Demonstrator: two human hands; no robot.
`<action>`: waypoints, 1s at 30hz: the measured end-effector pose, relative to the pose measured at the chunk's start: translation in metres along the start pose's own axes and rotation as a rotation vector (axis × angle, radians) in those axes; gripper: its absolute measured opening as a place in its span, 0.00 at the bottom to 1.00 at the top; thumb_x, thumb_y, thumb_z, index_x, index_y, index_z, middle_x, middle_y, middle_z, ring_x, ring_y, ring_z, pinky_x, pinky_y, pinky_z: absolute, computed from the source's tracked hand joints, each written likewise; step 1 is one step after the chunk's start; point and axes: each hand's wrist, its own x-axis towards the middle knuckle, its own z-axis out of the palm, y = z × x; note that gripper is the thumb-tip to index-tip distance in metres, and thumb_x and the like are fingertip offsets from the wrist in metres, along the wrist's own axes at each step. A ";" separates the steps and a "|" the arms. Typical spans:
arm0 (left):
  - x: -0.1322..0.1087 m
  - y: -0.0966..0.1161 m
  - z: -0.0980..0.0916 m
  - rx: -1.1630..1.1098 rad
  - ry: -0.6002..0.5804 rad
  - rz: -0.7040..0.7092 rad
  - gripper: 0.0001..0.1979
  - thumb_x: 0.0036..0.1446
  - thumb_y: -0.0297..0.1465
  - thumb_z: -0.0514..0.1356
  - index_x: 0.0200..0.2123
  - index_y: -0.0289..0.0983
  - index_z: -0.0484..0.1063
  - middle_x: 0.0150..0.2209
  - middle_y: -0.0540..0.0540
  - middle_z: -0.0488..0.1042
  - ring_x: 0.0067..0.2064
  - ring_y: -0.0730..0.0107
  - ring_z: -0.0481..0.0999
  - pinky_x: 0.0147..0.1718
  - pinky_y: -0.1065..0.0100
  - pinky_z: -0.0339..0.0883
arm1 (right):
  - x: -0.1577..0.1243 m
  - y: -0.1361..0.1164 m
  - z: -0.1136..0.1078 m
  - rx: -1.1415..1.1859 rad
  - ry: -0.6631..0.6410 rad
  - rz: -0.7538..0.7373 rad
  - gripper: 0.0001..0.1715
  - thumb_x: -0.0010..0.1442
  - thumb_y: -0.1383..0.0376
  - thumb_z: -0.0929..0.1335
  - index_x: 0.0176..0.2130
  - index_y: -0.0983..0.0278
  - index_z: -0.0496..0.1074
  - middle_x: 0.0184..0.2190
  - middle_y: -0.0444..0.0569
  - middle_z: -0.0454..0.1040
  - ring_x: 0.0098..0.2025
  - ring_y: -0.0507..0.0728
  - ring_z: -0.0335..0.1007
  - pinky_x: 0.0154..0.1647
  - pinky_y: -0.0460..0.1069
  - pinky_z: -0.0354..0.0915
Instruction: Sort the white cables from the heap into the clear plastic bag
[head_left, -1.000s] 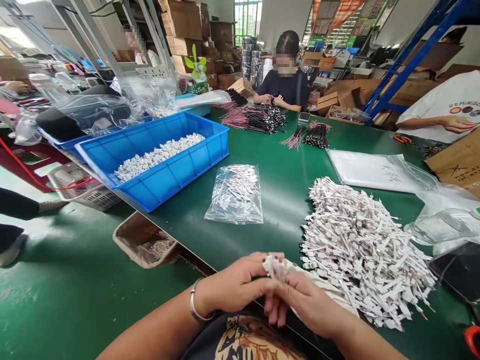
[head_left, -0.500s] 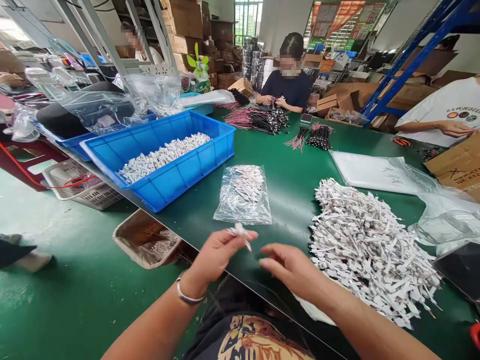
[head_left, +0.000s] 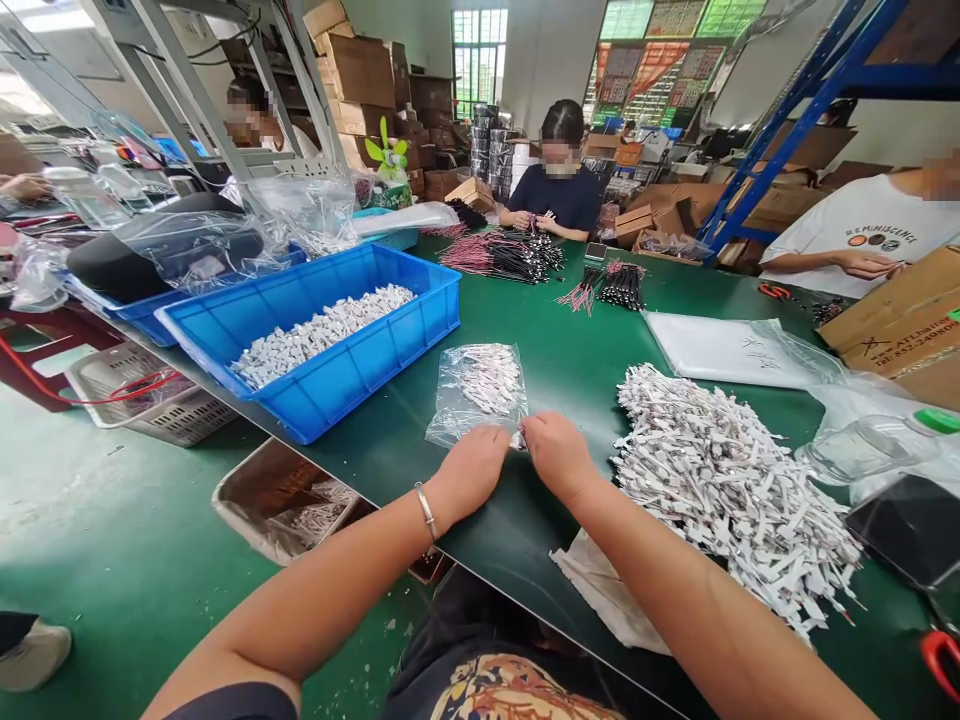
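1. The clear plastic bag (head_left: 476, 393) lies flat, holding a loose bundle of white-tagged wires, its near edge under my hands.
2. My left hand (head_left: 469, 470) rests palm-down on that edge (a thin metal bangle (head_left: 426, 511) sits on the wrist).
3. My right hand (head_left: 559, 455) sits just beside it, at the bag's near corner; I can't tell whether it grips.
4. The large heap of white-tagged wires (head_left: 727, 490) lies loose to the right, apart from both hands.

Wire pile (head_left: 720, 490) right of plastic bag (head_left: 444, 425), crate (head_left: 360, 370) left
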 end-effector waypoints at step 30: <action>-0.010 -0.016 0.018 0.165 -0.083 0.001 0.21 0.61 0.28 0.46 0.56 0.28 0.60 0.59 0.32 0.59 0.63 0.54 0.53 0.59 0.51 0.47 | -0.048 -0.026 0.011 0.168 -0.151 -0.235 0.41 0.60 0.46 0.59 0.56 0.77 0.62 0.58 0.63 0.61 0.60 0.66 0.54 0.61 0.59 0.50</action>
